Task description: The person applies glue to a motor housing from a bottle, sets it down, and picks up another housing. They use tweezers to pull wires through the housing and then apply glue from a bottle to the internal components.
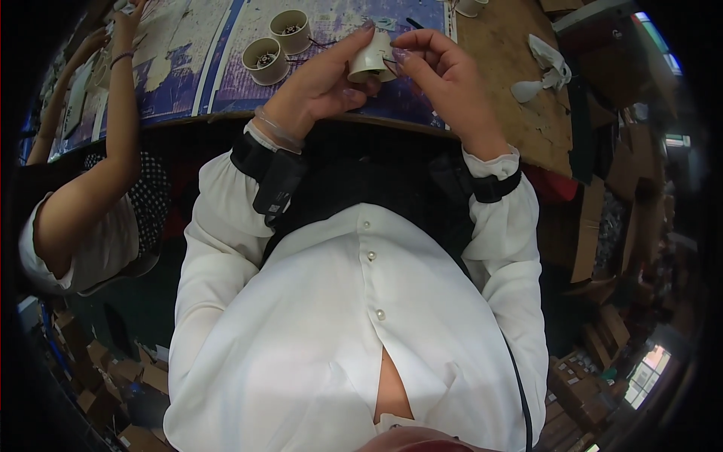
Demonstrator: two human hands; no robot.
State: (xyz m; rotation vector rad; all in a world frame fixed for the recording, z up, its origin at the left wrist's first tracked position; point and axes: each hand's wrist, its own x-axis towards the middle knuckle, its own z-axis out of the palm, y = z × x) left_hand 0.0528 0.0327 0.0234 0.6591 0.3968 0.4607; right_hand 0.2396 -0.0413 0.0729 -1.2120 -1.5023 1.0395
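Above the table's near edge, my left hand (320, 84) is closed around a white cylindrical housing (371, 62), tilted on its side with its open end toward me. My right hand (449, 79) is at the housing's right side, thumb and forefinger pinched on a thin dark wire (389, 61) there. What lies inside the housing is mostly hidden. Left of it, two similar white round housings stand upright, a nearer one (271, 76) and a farther one (298, 44). Metal parts show inside both, and thin dark red wires trail from them.
The worktable has a worn blue-and-white covering (181, 71) and bare brown board (501, 83) at right. Crumpled white plastic (553, 64) lies on the board. A dark pen-like stick (413, 23) and another white housing (471, 7) sit farther back. A co-worker's arm (124, 113) reaches over the table at left.
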